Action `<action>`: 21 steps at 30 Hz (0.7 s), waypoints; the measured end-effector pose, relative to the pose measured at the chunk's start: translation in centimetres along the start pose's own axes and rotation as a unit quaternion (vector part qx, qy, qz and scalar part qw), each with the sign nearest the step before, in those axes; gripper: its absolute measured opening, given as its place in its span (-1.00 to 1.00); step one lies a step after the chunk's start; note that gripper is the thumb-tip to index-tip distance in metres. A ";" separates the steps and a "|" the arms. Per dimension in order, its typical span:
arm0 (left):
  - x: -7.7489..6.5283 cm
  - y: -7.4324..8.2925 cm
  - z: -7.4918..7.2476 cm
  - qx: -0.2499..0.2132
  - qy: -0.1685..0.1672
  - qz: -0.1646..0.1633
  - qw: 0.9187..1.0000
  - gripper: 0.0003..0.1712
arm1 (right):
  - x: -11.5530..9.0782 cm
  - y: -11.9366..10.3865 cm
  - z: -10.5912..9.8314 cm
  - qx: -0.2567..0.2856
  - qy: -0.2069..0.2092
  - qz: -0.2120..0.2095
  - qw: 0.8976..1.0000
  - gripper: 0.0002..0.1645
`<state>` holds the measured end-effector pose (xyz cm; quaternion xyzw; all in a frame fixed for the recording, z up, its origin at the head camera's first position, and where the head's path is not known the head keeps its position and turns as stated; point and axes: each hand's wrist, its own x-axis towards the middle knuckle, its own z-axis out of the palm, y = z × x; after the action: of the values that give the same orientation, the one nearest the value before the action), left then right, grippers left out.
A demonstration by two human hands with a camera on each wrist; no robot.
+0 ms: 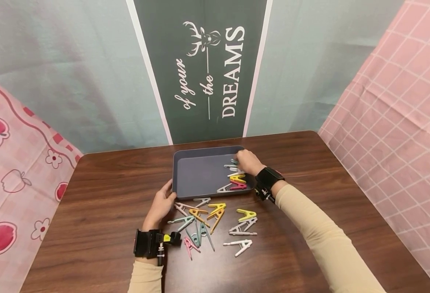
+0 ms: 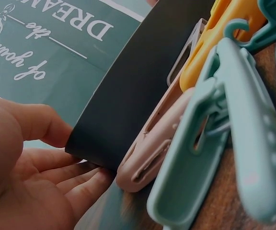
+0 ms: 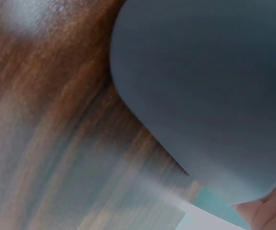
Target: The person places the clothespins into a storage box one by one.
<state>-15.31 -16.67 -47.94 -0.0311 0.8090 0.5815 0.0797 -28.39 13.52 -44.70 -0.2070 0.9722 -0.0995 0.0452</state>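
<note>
While the right hand's (image 1: 250,162) grasp is hidden, the left (image 1: 160,206) grips a grey tray (image 1: 199,175) of multicoloured clips (image 1: 237,178).

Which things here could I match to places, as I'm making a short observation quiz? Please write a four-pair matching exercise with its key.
Things
1. Left hand
2. Right hand
3. Red clip
4. Lime clip

Places
A. At the far right corner of the tray
B. On the table, outside the tray
C. At the tray's near left corner
D. Inside the tray, towards its right side

Pairs: 1-C, 2-A, 3-D, 4-B
</note>
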 end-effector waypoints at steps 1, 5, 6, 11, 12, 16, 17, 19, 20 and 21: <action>0.0 0.0 0.0 -0.002 0.000 -0.002 1.000 -0.31 | 0.0 0.0 0.0 0.002 -0.001 0.001 1.000 -0.79; 0.1 -0.1 -0.1 0.003 0.001 -0.002 1.000 -0.31 | -0.1 -0.1 0.0 0.012 -0.001 0.002 1.000 -0.78; 0.1 -0.2 -0.1 0.004 0.001 -0.002 1.000 -0.31 | -0.1 -0.1 0.0 0.014 0.000 0.001 1.000 -0.78; -0.1 -0.3 -0.3 0.004 -0.001 -0.004 1.000 -0.31 | -0.3 -0.3 0.0 0.021 0.010 -0.008 1.000 -0.79; -0.1 -0.3 -0.4 0.004 -0.001 -0.004 1.000 -0.31 | -0.3 -0.3 0.0 0.021 0.013 -0.010 1.000 -0.79; -0.1 -0.2 -0.4 0.005 -0.002 -0.007 1.000 -0.31 | -0.6 -0.4 0.0 0.025 0.023 -0.021 0.999 -0.77; -0.1 -0.2 -0.4 0.005 -0.001 -0.007 1.000 -0.31 | -0.6 -0.4 0.0 0.026 0.026 -0.024 0.999 -0.76; 0.0 -0.2 -0.3 0.004 -0.001 -0.008 1.000 -0.31 | -0.9 -0.4 -0.1 0.033 0.031 -0.023 0.999 -0.74; 0.1 -0.2 -0.2 0.003 -0.002 -0.007 1.000 -0.31 | -1.1 -0.4 -0.1 0.038 0.032 -0.023 0.999 -0.73; 0.1 -0.2 -0.2 0.002 -0.003 -0.007 1.000 -0.31 | -1.3 -0.4 -0.1 0.043 0.033 -0.023 0.998 -0.72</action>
<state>-15.39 -16.91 -48.10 -0.0348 0.8096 0.5796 0.0858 -27.05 13.68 -44.44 -0.2234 0.9631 -0.1485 0.0199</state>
